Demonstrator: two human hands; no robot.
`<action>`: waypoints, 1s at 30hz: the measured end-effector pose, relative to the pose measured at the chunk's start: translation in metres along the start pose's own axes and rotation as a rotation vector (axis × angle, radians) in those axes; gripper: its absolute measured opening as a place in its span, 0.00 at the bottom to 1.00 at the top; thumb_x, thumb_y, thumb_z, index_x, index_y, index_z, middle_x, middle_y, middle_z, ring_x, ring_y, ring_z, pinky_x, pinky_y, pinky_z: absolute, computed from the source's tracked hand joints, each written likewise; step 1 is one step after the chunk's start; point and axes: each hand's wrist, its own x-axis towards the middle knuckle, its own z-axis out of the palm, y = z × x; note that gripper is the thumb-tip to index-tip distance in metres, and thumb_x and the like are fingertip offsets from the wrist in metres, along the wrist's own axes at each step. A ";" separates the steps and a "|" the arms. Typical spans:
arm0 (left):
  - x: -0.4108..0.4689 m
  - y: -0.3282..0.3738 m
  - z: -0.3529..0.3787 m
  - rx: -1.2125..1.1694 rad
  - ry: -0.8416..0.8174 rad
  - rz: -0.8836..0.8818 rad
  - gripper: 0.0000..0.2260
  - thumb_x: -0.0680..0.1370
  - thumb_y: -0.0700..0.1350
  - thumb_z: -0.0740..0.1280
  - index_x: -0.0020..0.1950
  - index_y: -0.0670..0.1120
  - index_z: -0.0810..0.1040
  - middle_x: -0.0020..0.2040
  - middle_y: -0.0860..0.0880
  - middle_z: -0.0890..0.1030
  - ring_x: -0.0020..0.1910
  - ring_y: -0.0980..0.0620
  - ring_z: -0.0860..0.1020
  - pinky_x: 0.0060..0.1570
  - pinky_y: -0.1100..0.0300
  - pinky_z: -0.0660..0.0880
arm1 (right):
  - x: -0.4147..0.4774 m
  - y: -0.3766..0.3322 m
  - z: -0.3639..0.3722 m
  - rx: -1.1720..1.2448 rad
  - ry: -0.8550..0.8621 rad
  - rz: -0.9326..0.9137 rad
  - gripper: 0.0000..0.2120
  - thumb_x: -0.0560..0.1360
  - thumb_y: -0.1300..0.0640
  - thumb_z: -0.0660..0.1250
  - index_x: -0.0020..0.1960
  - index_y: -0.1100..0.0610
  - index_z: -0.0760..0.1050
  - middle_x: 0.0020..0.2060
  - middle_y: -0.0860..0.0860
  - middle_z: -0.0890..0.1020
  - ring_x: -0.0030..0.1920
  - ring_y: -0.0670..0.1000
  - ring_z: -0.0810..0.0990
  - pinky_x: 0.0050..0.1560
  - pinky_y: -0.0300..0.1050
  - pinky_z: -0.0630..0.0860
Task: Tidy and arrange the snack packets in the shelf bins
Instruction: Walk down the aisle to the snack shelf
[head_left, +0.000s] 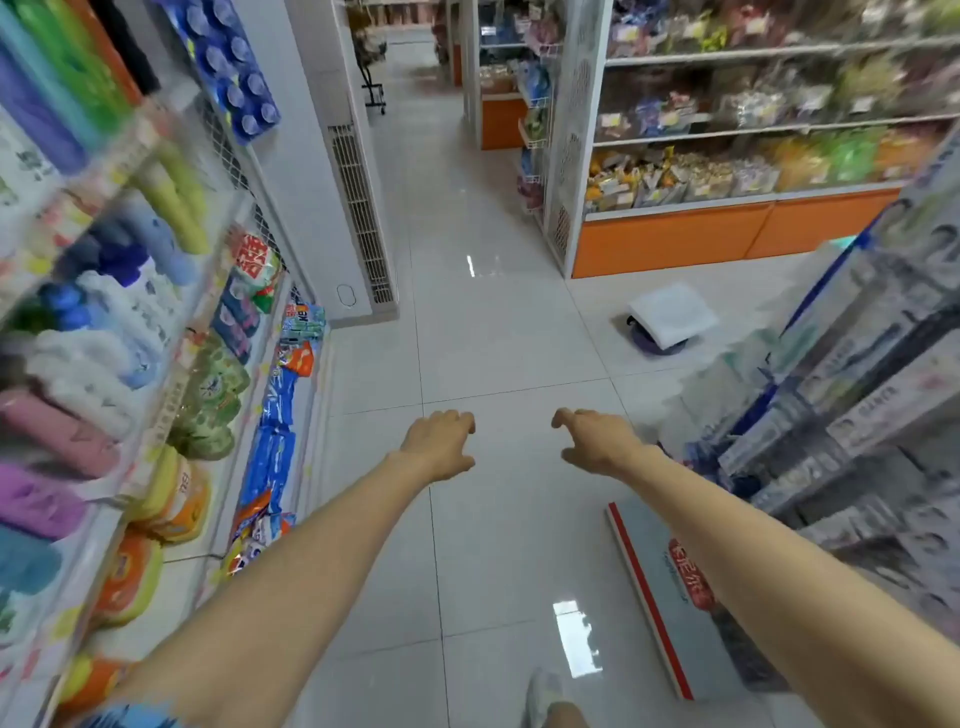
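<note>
1. Snack packets are seen, blurred, on the far shelf unit across the aisle at the upper right, well apart from both hands. Yellow, green and brownish packs are crowded in rows on several tiers above orange base panels. Separate bins cannot be made out.
2. The left hand is held out over the tiled floor, back upward, with the fingers loosely curled downward; nothing is held.
3. The right hand is held the same way and is likewise empty, near the left hand but apart from it.
4. On the left shelf, rolled towels are stacked on the upper tiers, and blue packets are laid along the lowest tier.
5. The near right shelf is packed with pale boxes.
6. A flat carton with a red edge lies on the floor beneath the right forearm. Farther off, a white cloth is draped over a purple object.
</note>
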 end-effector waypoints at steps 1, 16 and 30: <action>0.014 -0.001 -0.005 -0.009 -0.006 0.001 0.21 0.78 0.48 0.64 0.68 0.45 0.65 0.66 0.46 0.70 0.64 0.47 0.69 0.59 0.55 0.66 | 0.012 0.005 -0.005 0.006 -0.003 0.009 0.22 0.76 0.56 0.61 0.69 0.53 0.63 0.63 0.54 0.74 0.59 0.56 0.75 0.53 0.47 0.71; 0.320 -0.004 -0.144 0.034 0.068 0.039 0.23 0.77 0.49 0.65 0.70 0.45 0.63 0.66 0.45 0.67 0.64 0.46 0.68 0.58 0.55 0.65 | 0.278 0.141 -0.136 -0.007 0.053 0.015 0.21 0.78 0.57 0.60 0.69 0.53 0.63 0.63 0.54 0.73 0.57 0.57 0.76 0.49 0.45 0.69; 0.611 -0.023 -0.233 0.017 -0.054 0.145 0.25 0.77 0.48 0.66 0.70 0.45 0.62 0.67 0.44 0.64 0.64 0.45 0.67 0.58 0.55 0.67 | 0.521 0.280 -0.223 0.093 0.031 0.144 0.21 0.77 0.54 0.62 0.69 0.53 0.64 0.63 0.54 0.73 0.59 0.57 0.75 0.54 0.49 0.73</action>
